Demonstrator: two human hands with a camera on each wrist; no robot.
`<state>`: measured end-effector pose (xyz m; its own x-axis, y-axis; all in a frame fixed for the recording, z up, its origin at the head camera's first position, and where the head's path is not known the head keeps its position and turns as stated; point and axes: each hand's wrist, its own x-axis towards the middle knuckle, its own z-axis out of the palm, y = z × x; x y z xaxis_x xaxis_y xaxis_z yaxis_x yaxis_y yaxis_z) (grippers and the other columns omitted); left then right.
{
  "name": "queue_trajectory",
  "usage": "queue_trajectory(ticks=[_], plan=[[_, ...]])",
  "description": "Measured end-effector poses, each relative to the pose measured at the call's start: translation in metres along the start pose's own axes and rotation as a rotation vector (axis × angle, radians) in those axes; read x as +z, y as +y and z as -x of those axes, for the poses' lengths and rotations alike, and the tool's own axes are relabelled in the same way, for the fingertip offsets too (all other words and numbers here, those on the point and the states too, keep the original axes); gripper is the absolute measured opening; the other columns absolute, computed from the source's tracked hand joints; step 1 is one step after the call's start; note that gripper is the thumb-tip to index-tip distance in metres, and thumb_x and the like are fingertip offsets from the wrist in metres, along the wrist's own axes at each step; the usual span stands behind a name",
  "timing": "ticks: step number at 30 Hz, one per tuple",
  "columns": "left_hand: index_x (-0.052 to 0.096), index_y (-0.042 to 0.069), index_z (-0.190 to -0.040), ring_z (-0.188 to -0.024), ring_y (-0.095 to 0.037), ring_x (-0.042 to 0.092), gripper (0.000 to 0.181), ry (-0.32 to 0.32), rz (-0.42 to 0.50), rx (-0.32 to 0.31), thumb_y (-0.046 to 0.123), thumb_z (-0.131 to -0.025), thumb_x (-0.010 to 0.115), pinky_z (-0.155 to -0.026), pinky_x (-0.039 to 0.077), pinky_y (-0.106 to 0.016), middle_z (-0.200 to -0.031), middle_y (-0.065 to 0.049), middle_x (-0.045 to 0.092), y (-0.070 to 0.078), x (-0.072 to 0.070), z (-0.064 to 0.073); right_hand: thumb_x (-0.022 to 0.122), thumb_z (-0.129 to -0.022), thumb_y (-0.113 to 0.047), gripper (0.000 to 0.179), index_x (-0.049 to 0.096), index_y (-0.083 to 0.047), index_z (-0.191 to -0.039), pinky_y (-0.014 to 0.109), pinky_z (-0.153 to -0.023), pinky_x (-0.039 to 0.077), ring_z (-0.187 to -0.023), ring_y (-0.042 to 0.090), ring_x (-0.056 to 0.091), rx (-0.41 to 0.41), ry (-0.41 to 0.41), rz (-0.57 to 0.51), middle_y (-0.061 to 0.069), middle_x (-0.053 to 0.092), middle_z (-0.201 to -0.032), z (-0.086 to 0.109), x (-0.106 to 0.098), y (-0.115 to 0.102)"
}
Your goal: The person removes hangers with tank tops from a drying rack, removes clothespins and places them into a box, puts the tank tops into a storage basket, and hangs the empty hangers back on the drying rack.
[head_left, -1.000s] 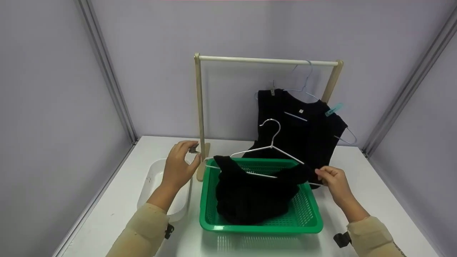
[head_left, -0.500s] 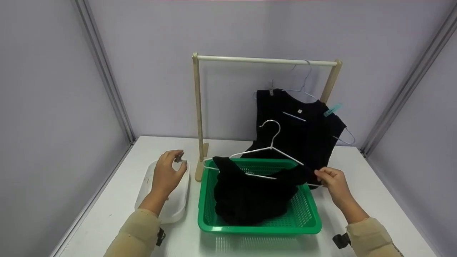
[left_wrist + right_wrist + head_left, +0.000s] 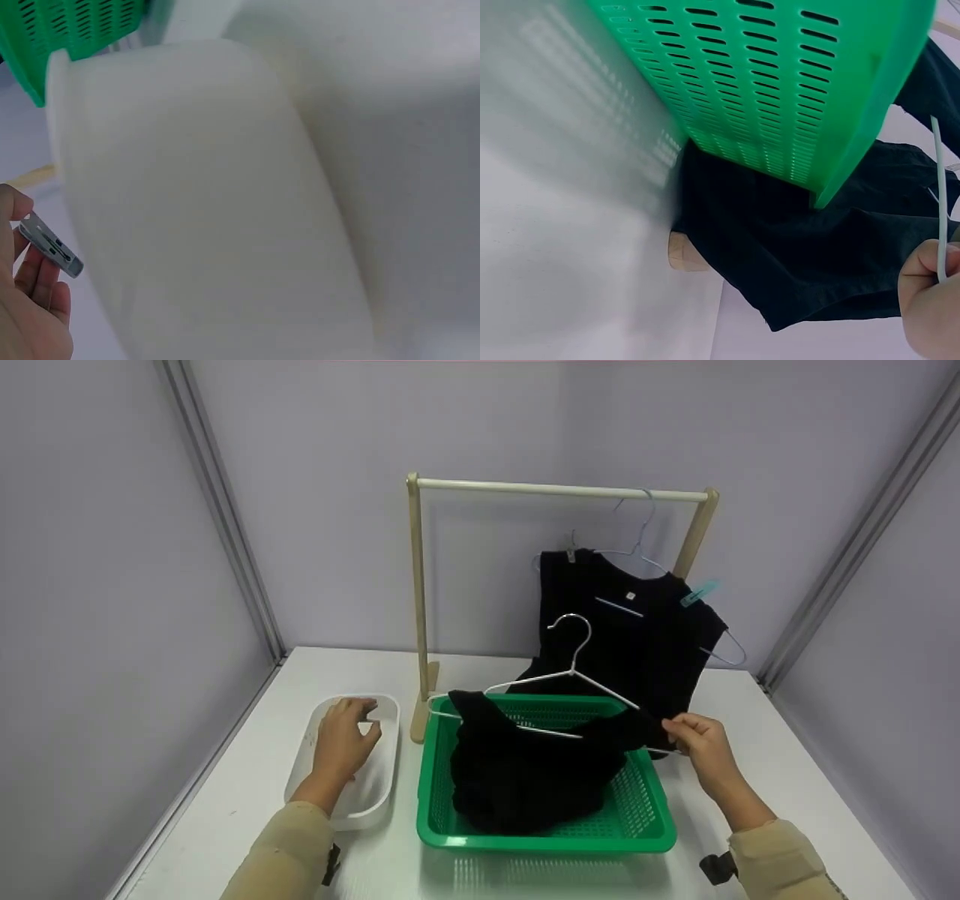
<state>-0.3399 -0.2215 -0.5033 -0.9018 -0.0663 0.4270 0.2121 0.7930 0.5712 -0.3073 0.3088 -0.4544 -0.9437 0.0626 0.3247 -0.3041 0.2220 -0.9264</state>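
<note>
My left hand (image 3: 341,741) is over the white plastic tub (image 3: 386,780). In the left wrist view its thumb and fingers pinch a grey clothespin (image 3: 51,246), which is hard to make out in the head view. My right hand (image 3: 701,746) pinches the right end of a white wire hanger (image 3: 604,684), by the shoulder of a black garment (image 3: 525,787). That garment sits on the hanger, its lower part bunched in the green basket (image 3: 547,842). The hanger's hook points up. In the right wrist view the fingers (image 3: 930,262) close on the white wire.
Behind the basket stands a rack (image 3: 525,487) with wooden posts. A black sleeveless top (image 3: 600,622) hangs from it on a pale hanger (image 3: 643,529), with a teal clothespin (image 3: 699,593) and a grey clothespin (image 3: 571,556) on its shoulders. Grey walls (image 3: 150,622) enclose the table.
My left hand has moved left and down from beside the rack post to over the white tub, with the clothespin in it. The right hand, hanger and garment stay nearly still.
</note>
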Motion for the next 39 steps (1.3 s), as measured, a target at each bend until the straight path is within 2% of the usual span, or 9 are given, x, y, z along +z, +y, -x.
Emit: queue_trajectory(ticks=[7, 11, 15, 19, 26, 30, 35, 39], plan=[[0.065, 0.004, -0.123, -0.109, -0.032, 0.055, 0.034, -0.075, -0.080, -0.025, 0.008, -0.090, 0.069, -0.096, 0.042, -0.050, -0.120, -0.013, 0.063, -0.012, 0.009, 0.005, 0.059, -0.097, 0.000, 0.030, 0.056, 0.009, -0.068, 0.024, -0.049, 0.034, -0.052, 0.008, 0.037, 0.007, 0.006, 0.000, 0.004, 0.049, -0.056, 0.001, 0.000, 0.002], [0.066, 0.002, -0.122, -0.109, -0.033, 0.055, 0.032, -0.103, -0.108, -0.035, 0.006, -0.089, 0.069, -0.094, 0.043, -0.051, -0.120, -0.014, 0.063, -0.018, 0.016, 0.007, 0.059, -0.097, 0.000, 0.031, 0.056, 0.010, -0.068, 0.026, -0.048, 0.034, -0.051, 0.016, 0.034, 0.001, 0.006, 0.006, 0.002, 0.046, -0.055, 0.002, -0.001, 0.003], [0.067, 0.000, -0.118, -0.108, -0.036, 0.057, 0.031, -0.126, -0.140, -0.032, 0.002, -0.087, 0.069, -0.094, 0.043, -0.053, -0.118, -0.016, 0.064, -0.024, 0.021, 0.010, 0.059, -0.097, 0.000, 0.031, 0.056, 0.011, -0.068, 0.027, -0.048, 0.032, -0.051, 0.012, 0.034, -0.004, -0.003, 0.000, 0.003, 0.045, -0.054, 0.004, -0.001, 0.003], [0.068, 0.000, -0.115, -0.108, -0.038, 0.058, 0.028, -0.147, -0.176, -0.013, 0.000, -0.086, 0.071, -0.095, 0.044, -0.055, -0.115, -0.017, 0.065, -0.029, 0.023, 0.013, 0.059, -0.097, 0.001, 0.031, 0.055, 0.012, -0.069, 0.029, -0.047, 0.031, -0.050, 0.006, 0.035, -0.006, -0.008, -0.002, 0.002, 0.046, -0.054, 0.004, 0.000, 0.004], [0.071, 0.001, -0.109, -0.106, -0.038, 0.060, 0.020, -0.163, -0.261, 0.045, 0.001, -0.090, 0.070, -0.091, 0.046, -0.053, -0.109, -0.016, 0.067, -0.031, 0.027, 0.011, 0.058, -0.097, 0.001, 0.030, 0.055, 0.011, -0.069, 0.028, -0.048, 0.032, -0.051, 0.007, 0.035, -0.002, 0.001, -0.002, 0.001, 0.047, -0.055, 0.004, 0.002, 0.003], [0.070, 0.001, -0.113, -0.107, -0.036, 0.060, 0.021, -0.214, -0.276, 0.022, 0.000, -0.093, 0.065, -0.094, 0.046, -0.052, -0.112, -0.015, 0.067, -0.032, 0.030, 0.011, 0.058, -0.097, 0.000, 0.032, 0.053, 0.012, -0.069, 0.029, -0.048, 0.031, -0.051, 0.010, 0.034, 0.011, -0.008, -0.011, 0.005, 0.050, -0.057, 0.004, 0.001, 0.005], [0.068, -0.001, -0.117, -0.109, -0.035, 0.057, 0.022, -0.273, -0.275, -0.016, 0.001, -0.096, 0.061, -0.099, 0.044, -0.051, -0.114, -0.015, 0.065, -0.034, 0.033, 0.012, 0.058, -0.097, 0.001, 0.032, 0.052, 0.014, -0.069, 0.030, -0.048, 0.030, -0.051, 0.009, 0.034, 0.012, -0.008, -0.020, 0.002, 0.051, -0.058, 0.005, 0.000, 0.005], [0.067, -0.002, -0.116, -0.108, -0.037, 0.057, 0.022, -0.287, -0.277, -0.001, 0.000, -0.096, 0.059, -0.098, 0.044, -0.052, -0.112, -0.016, 0.064, -0.037, 0.036, 0.015, 0.058, -0.097, 0.001, 0.031, 0.053, 0.013, -0.069, 0.033, -0.049, 0.029, -0.051, 0.007, 0.036, 0.011, -0.002, -0.029, 0.003, 0.052, -0.059, 0.005, 0.000, 0.004]])
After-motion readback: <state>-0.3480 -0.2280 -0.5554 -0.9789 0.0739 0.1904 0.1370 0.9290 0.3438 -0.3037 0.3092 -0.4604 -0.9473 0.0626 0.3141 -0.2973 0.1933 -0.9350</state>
